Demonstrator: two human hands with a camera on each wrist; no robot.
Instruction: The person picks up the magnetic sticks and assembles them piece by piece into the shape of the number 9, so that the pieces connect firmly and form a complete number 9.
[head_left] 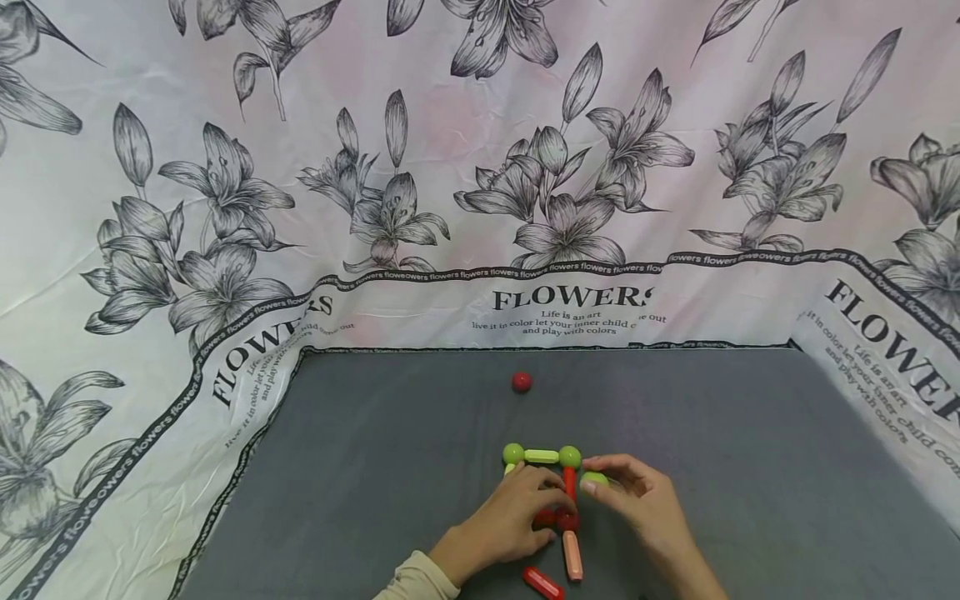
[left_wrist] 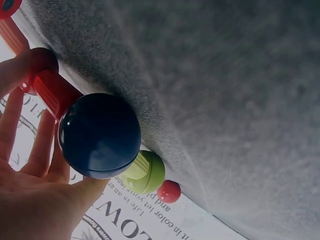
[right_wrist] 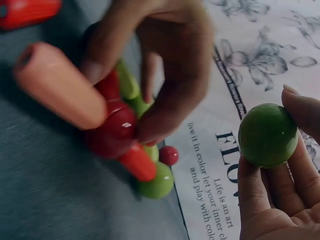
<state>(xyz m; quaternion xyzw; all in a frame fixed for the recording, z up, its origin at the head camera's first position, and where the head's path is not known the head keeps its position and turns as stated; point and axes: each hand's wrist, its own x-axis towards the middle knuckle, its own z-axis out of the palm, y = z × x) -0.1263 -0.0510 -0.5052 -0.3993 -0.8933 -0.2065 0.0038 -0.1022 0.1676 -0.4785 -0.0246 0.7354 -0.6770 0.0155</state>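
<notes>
My left hand (head_left: 513, 512) grips a dark red ball (right_wrist: 117, 130) at one corner of a frame of balls and rods lying on the grey cloth. A salmon rod (head_left: 572, 557) sticks out from that ball towards me. A red rod (head_left: 569, 482) leads from it to a green ball (head_left: 570, 457), and a light green rod (head_left: 542, 457) runs on to another green ball (head_left: 513, 453). The left wrist view shows a dark blue ball (left_wrist: 100, 135) joined by another red rod (left_wrist: 56, 94). Beside the frame, my right hand (head_left: 645, 504) pinches a loose green ball (right_wrist: 268, 135).
A loose red rod (head_left: 543, 583) lies near the front of the cloth. Farther back sits a single red ball (head_left: 521, 382). The grey cloth (head_left: 360, 450) is bordered by a white flower-printed curtain (head_left: 420, 308) at the back and sides.
</notes>
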